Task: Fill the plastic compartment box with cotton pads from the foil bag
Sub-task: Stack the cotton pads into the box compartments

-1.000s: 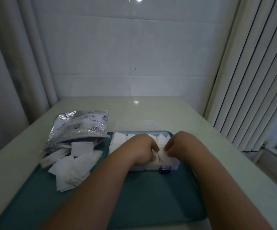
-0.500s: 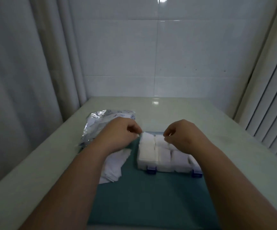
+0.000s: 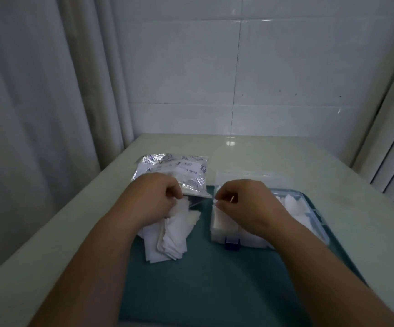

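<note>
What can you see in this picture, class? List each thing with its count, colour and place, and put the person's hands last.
foil bag: one, silver with blue print, on the table by the tray's far left corner
loose cotton pads: a pile, count unclear, white, on the tray at the bag's mouth
compartment box: one, clear plastic, lid open, on the tray's right, white pads inside
latch: one plainly seen, blue, box's front
tray: one, teal, on the table
table: one, pale
curtain: grey, left
tiled wall: white, behind
left hand: fingers curled at the bag's mouth
right hand: over the box, pinching a white scrap
</note>
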`<state>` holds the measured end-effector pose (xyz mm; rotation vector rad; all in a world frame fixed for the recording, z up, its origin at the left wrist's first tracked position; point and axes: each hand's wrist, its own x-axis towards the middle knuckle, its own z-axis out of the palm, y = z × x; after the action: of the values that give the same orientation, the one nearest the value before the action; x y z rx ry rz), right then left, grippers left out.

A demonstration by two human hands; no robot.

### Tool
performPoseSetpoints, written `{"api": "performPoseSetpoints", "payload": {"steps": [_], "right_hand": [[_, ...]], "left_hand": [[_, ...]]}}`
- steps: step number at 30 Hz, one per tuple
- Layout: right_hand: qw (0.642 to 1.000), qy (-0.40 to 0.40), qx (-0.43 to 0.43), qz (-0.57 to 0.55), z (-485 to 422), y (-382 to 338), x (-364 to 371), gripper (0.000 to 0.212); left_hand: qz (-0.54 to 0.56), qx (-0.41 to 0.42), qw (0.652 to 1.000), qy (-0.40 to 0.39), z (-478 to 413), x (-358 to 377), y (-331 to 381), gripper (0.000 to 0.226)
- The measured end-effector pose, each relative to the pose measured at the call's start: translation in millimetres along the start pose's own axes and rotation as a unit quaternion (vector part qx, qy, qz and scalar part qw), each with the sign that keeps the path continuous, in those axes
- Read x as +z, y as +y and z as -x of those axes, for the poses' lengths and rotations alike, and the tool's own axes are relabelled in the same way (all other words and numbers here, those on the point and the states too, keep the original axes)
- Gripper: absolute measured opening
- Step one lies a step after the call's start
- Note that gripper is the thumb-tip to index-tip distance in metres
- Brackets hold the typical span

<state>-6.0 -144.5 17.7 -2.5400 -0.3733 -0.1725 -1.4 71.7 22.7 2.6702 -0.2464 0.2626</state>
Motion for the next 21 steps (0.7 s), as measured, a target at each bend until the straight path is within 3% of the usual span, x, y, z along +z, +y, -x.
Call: {"api": "performPoseSetpoints", "payload": {"steps": [3,8,13,17,21], "right_hand": [[0.998,-0.030,-0.057,0.017,0.2,-13.0,7.2,0.018],[0.987,-0.074,-0.118,0.075,-3.8,-26.9,17.8,0.028],[0.969,-0.119,-0.177,0.125,-4.2,-40.1,24.8,0.047],[0.941,-0.143,-0.245,0.185,-4.6,-48.2,31.8,0.060],[0.926,-0.161,-0.260,0.222,-6.9,-47.2,39.1,0.062]], "left_hand": [[-0.031,-0.010,0.999,0.001,0.0,-1.6,-4.2,0.017],[-0.104,-0.030,0.993,-0.039,-2.3,5.1,-9.0,0.044],[-0.151,-0.010,0.988,-0.022,-6.3,12.2,-13.3,0.059],[-0.160,-0.025,0.986,-0.041,-6.9,12.1,-15.9,0.045],[-0.067,-0.031,0.997,-0.003,-8.1,12.4,-18.9,0.013]]}}
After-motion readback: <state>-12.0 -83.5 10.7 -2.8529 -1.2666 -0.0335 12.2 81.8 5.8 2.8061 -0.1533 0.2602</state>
